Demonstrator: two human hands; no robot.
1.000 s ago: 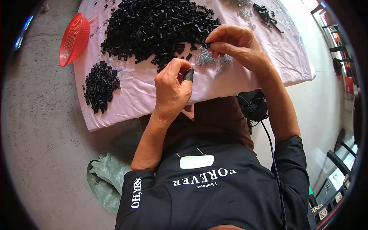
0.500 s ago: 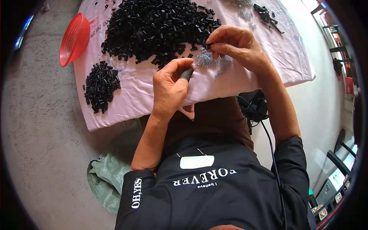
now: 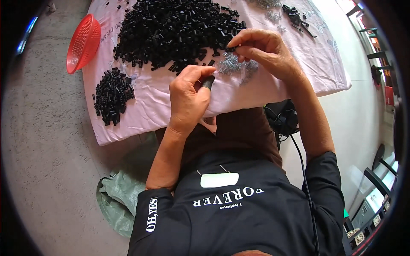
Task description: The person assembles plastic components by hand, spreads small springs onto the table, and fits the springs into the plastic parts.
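Observation:
My left hand [image 3: 188, 96] hovers over the near edge of the cloth-covered table, its thumb in a dark finger cot [image 3: 207, 82]. Its fingers are curled in a pinch; whatever lies between the tips is too small to make out. Farther right, my right hand [image 3: 267, 53] has thumb and forefinger closed on a small black cylindrical part [image 3: 231, 49], beside the right edge of a large heap of black parts [image 3: 171, 34]. Between and below my hands lies a scatter of small, shiny metal-looking pieces [image 3: 232, 66]. A smaller pile of black cylinders [image 3: 113, 96] is at the left.
A red perforated basket [image 3: 83, 45] tilts at the table's left edge. More shiny pieces [image 3: 273, 16] and a dark cluster of parts [image 3: 297, 19] sit at the far right of the pink cloth [image 3: 153, 106]. A black cable [image 3: 302, 158] runs down past my right arm.
My right hand's fingertips have shifted slightly left, toward the large heap. My left hand has tilted a little, its fingers still curled.

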